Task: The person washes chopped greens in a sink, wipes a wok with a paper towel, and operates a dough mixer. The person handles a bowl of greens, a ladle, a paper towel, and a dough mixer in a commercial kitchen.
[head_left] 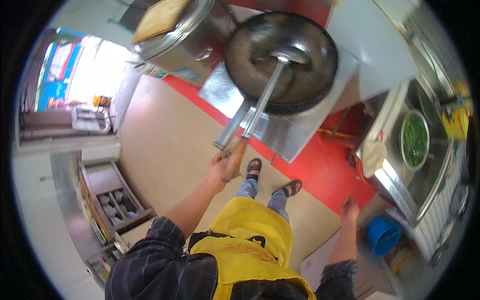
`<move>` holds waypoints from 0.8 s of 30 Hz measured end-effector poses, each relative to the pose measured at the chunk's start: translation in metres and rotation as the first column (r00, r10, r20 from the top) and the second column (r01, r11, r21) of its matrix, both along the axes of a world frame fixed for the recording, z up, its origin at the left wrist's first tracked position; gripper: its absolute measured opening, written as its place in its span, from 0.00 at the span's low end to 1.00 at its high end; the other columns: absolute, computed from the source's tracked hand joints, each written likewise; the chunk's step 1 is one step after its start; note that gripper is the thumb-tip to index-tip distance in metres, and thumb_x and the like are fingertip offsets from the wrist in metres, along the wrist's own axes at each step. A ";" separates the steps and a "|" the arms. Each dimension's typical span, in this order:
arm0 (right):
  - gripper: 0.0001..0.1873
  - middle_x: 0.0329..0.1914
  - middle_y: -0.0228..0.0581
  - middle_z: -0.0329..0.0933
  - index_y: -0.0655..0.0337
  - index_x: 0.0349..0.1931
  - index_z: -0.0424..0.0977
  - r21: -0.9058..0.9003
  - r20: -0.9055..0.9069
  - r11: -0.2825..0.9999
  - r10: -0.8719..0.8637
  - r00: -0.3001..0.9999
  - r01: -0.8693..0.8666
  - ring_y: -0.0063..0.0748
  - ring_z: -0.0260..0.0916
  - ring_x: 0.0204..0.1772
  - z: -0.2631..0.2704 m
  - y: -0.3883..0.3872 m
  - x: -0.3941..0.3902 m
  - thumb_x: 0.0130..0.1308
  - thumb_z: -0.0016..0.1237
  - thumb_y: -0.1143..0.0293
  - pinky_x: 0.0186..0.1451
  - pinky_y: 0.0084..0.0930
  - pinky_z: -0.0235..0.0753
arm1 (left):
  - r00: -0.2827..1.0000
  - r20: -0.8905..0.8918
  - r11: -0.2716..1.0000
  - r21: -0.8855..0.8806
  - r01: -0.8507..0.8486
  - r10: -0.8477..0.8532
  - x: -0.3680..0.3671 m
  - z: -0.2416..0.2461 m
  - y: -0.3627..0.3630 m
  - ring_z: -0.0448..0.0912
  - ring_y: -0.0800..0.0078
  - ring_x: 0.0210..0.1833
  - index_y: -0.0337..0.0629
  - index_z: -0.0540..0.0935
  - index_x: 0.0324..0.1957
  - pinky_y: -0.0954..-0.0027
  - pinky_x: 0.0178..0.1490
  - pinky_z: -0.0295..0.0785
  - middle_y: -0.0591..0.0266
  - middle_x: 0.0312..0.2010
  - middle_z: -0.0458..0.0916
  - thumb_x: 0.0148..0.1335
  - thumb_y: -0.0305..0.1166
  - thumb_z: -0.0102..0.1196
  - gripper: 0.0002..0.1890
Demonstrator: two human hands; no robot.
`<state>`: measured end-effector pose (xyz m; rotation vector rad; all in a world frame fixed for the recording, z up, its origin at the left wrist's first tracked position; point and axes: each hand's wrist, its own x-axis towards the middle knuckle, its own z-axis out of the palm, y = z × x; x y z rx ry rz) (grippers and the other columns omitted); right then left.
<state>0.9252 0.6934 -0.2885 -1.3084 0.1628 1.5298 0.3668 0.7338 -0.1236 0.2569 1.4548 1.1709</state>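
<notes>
My left hand (216,174) is at the wooden grip of a long-handled metal ladle (264,99), apparently closed around it. The ladle's bowl rests inside a dark, round wok (296,82). Beside the grip, the wok's tubular metal handle (233,126) ends just above my fingers. The wok sits over a shiny metal sheet (285,140). My right hand (349,210) hangs low at the right, near a blue plastic bucket (383,235). It is blurred, with its fingers partly curled, and I see nothing in it.
A large metal pot (202,41) carries a wooden board (159,18) on top. At the right, an oval bowl of chopped greens (414,140) stands by a beige cloth (374,157) on a metal counter's edge. A drawer of small bowls (112,206) is at the left.
</notes>
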 end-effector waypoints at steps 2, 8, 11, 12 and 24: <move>0.06 0.33 0.34 0.75 0.61 0.40 0.74 -0.072 -0.061 0.994 0.075 0.995 -0.080 0.26 0.73 0.36 0.008 -0.015 -0.039 0.75 0.44 0.71 0.37 0.23 0.74 | 0.996 0.010 0.996 0.006 -0.090 0.089 -0.023 0.011 0.039 0.80 0.65 0.54 0.38 0.73 0.63 0.59 0.52 0.80 0.58 0.53 0.80 0.66 0.26 0.54 0.23; 0.05 0.31 0.33 0.74 0.60 0.41 0.74 -0.223 -0.027 0.923 0.315 0.949 -0.313 0.27 0.72 0.32 0.075 -0.018 -0.136 0.75 0.45 0.71 0.34 0.23 0.74 | 0.969 -0.144 0.957 0.242 -0.162 0.201 -0.067 0.010 0.174 0.83 0.63 0.50 0.41 0.75 0.64 0.61 0.53 0.79 0.56 0.52 0.82 0.68 0.29 0.54 0.22; 0.05 0.29 0.33 0.74 0.59 0.39 0.75 -0.288 0.087 0.893 0.384 0.919 -0.346 0.28 0.72 0.31 0.100 -0.014 -0.162 0.75 0.45 0.71 0.33 0.25 0.74 | 0.903 -0.422 0.986 0.163 -0.016 0.084 -0.081 0.009 0.205 0.82 0.59 0.54 0.42 0.73 0.67 0.61 0.58 0.76 0.52 0.55 0.82 0.63 0.35 0.58 0.29; 0.05 0.28 0.33 0.74 0.59 0.38 0.75 -0.277 0.097 0.869 0.449 0.888 -0.409 0.29 0.72 0.30 0.107 -0.013 -0.165 0.74 0.45 0.71 0.33 0.25 0.74 | 0.825 -0.564 0.998 0.007 0.061 -0.046 -0.088 0.002 0.206 0.82 0.57 0.54 0.42 0.72 0.69 0.61 0.59 0.75 0.49 0.55 0.82 0.62 0.36 0.59 0.32; 0.07 0.24 0.37 0.72 0.61 0.33 0.72 -0.437 0.230 0.715 0.675 0.701 -0.545 0.33 0.73 0.25 0.162 -0.040 -0.209 0.72 0.42 0.72 0.25 0.28 0.74 | 0.744 -0.542 0.897 -0.407 0.173 -0.390 -0.178 -0.120 -0.041 0.81 0.45 0.55 0.34 0.83 0.51 0.52 0.60 0.76 0.39 0.51 0.83 0.63 0.40 0.53 0.21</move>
